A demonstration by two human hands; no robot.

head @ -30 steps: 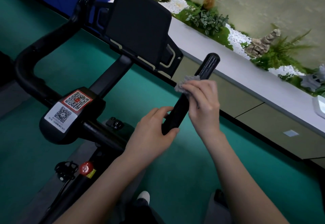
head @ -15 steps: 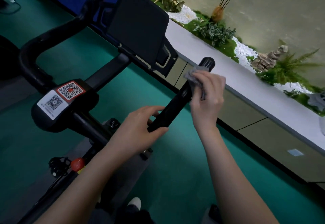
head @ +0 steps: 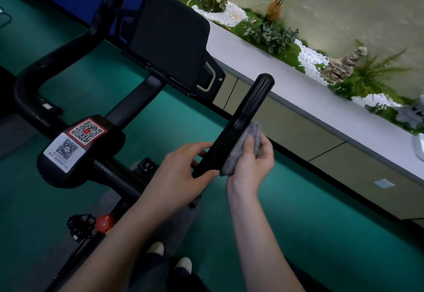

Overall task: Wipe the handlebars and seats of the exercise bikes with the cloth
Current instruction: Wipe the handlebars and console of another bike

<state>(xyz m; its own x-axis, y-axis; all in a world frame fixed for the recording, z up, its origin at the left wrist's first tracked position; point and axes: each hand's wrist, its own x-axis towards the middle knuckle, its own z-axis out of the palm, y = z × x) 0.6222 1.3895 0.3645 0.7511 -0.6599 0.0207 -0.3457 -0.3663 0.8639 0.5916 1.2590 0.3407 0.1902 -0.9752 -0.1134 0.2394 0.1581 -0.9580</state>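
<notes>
We are seeing two QR stickers (head: pixel 78 139) on the bike (head: pixel 132 108), left of the handlebar (head: pixel 249 110): one red, one white, their small print too blurred to read. The left hand (head: pixel 183 172) is gripping the handlebar's lower end, fingers curling round it. The right hand (head: pixel 252 167) is clutching the grey cloth (head: pixel 249 139) and pressing it against the handlebar's right side. The cloth is hiding the right palm, and the console (head: pixel 169 37) beyond the handlebar is showing us only its dark back.
</notes>
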